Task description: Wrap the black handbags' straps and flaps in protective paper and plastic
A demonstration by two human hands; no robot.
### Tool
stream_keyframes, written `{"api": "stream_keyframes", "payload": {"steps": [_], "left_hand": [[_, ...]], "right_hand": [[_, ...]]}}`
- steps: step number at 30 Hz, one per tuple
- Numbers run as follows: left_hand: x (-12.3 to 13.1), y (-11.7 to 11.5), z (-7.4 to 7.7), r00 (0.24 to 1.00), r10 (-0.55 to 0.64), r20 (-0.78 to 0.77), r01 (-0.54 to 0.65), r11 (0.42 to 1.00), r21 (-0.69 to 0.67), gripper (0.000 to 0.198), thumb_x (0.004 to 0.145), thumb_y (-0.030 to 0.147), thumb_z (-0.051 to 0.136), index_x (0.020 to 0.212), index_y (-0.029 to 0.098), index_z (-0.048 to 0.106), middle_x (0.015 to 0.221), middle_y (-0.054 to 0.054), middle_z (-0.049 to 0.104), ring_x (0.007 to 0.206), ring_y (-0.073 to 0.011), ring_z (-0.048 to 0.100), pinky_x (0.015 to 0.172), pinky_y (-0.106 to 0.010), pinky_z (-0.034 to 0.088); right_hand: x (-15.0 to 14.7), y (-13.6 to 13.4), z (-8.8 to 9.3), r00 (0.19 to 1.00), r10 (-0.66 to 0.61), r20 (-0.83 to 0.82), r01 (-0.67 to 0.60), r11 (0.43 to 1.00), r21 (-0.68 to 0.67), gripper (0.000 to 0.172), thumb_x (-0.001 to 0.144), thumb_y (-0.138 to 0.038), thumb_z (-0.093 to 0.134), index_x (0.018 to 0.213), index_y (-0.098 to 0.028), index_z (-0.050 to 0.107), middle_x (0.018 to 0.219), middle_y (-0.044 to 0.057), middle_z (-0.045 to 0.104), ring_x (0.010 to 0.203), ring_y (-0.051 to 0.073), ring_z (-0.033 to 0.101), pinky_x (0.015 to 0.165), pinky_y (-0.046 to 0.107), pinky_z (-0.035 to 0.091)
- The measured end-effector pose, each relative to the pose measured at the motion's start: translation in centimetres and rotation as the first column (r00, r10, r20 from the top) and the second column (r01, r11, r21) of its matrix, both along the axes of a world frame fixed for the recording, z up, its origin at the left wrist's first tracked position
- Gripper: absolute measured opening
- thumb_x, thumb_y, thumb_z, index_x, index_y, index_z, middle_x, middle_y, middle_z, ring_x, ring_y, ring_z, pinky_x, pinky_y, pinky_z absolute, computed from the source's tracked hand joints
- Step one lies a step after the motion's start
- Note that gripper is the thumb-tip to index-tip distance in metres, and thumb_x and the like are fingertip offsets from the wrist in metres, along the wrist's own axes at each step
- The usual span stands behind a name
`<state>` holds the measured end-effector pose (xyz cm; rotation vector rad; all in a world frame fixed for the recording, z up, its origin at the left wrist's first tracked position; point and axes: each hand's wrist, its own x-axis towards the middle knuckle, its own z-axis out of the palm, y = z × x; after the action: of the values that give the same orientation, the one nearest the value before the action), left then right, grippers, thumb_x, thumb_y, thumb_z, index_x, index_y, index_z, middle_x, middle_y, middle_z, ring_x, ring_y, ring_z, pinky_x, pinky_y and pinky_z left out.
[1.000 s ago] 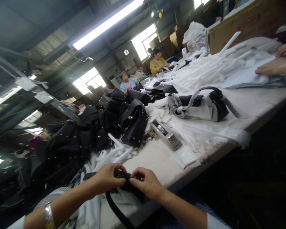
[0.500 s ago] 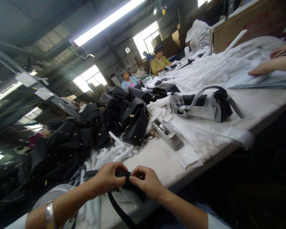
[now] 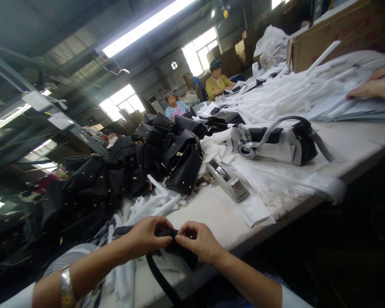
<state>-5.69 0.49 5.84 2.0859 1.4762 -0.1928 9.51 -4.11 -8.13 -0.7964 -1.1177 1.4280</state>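
Observation:
Near the front edge of the table point(image 3: 199, 218), my left hand point(image 3: 150, 235) and my right hand point(image 3: 200, 241) meet over a black handbag point(image 3: 184, 255). Thumb and fingers of each hand pinch its upper edge, with the fingertips almost touching. A black strap point(image 3: 162, 278) loops down from it past the table edge. Much of the bag is hidden behind my hands, and I cannot make out the detail between the fingertips. White foam tubes point(image 3: 123, 273) lie just left of the bag.
Black handbags point(image 3: 182, 160) with gold studs are heaped at the left. A tape dispenser point(image 3: 229, 182) stands mid-table by clear plastic sleeves point(image 3: 295, 182). Behind it rests a partly wrapped bag point(image 3: 303, 143). A co-worker's hands point(image 3: 368, 87) are at far right, near a cardboard box point(image 3: 327, 36).
My hands keep their pinch on the black handbag with barely any movement. The view has shifted slightly, and the co-worker's hand at far right has moved a little rightward.

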Motion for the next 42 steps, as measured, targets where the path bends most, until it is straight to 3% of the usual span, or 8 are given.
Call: {"api": "stream_keyframes", "payload": {"steps": [9,18,30,38,40,42], "left_hand": [[0.1,-0.6,-0.7,0.998,0.065,0.022,-0.066,0.996,0.065,0.03,0.066,0.027,0.063,0.093,0.017,0.07,0.073,0.002,0.07,0.068,-0.0161,0.061,0.058,-0.024,0.043],[0.3,-0.9,-1.3,0.989,0.12,0.086,-0.128,0.987,0.098,0.026,0.061,0.02,0.06,0.086,0.016,0.068,0.078,-0.001,0.071,0.074,-0.0194,0.062,0.065,-0.029,0.045],[-2.2,-0.2,-2.3,0.963,0.098,0.249,-0.086,0.994,-0.06,0.026,0.068,0.026,0.066,0.091,0.015,0.064,0.075,0.0,0.065,0.067,-0.0145,0.057,0.059,-0.025,0.044],[-1.1,0.1,-2.4,0.963,0.114,0.243,-0.124,0.992,0.029,0.023,0.062,0.017,0.062,0.085,0.015,0.063,0.075,0.001,0.063,0.071,-0.0157,0.056,0.063,-0.027,0.043],[-1.1,0.1,-2.4,0.959,0.119,0.257,-0.125,0.992,0.005,0.03,0.064,0.02,0.062,0.094,0.016,0.063,0.073,0.002,0.062,0.067,-0.015,0.055,0.059,-0.026,0.042],[-1.2,0.0,-2.4,0.952,0.125,0.278,-0.121,0.992,-0.032,0.04,0.065,0.022,0.064,0.104,0.016,0.06,0.072,0.003,0.061,0.064,-0.0148,0.055,0.056,-0.025,0.041]], "right_hand": [[0.1,0.0,0.3,1.0,0.01,-0.002,-0.01,1.0,0.013,0.013,0.078,-0.027,0.069,0.082,-0.015,0.069,0.072,-0.001,0.064,0.064,0.011,0.055,0.059,0.021,0.042],[-0.5,0.2,0.8,0.998,0.033,-0.045,-0.034,0.999,-0.015,0.012,0.077,-0.021,0.068,0.086,-0.016,0.063,0.072,-0.003,0.059,0.064,0.01,0.053,0.059,0.02,0.041],[-0.8,1.3,0.9,0.987,0.159,0.0,-0.158,0.981,-0.116,0.015,0.072,-0.023,0.071,0.078,-0.015,0.059,0.064,-0.004,0.054,0.058,0.01,0.046,0.054,0.021,0.035],[-1.0,0.2,0.2,0.982,-0.108,0.157,0.092,0.99,0.102,0.009,0.081,-0.023,0.069,0.086,-0.018,0.062,0.077,-0.002,0.061,0.074,0.015,0.058,0.07,0.025,0.045],[-0.5,0.0,-0.1,0.97,-0.131,0.207,0.103,0.984,0.143,0.016,0.078,-0.021,0.073,0.09,-0.019,0.063,0.084,-0.001,0.064,0.079,0.016,0.061,0.074,0.027,0.047],[-0.1,-0.1,-0.4,0.946,-0.162,0.282,0.101,0.971,0.219,0.033,0.072,-0.021,0.081,0.1,-0.02,0.064,0.098,0.002,0.067,0.09,0.02,0.062,0.081,0.03,0.049]]}}
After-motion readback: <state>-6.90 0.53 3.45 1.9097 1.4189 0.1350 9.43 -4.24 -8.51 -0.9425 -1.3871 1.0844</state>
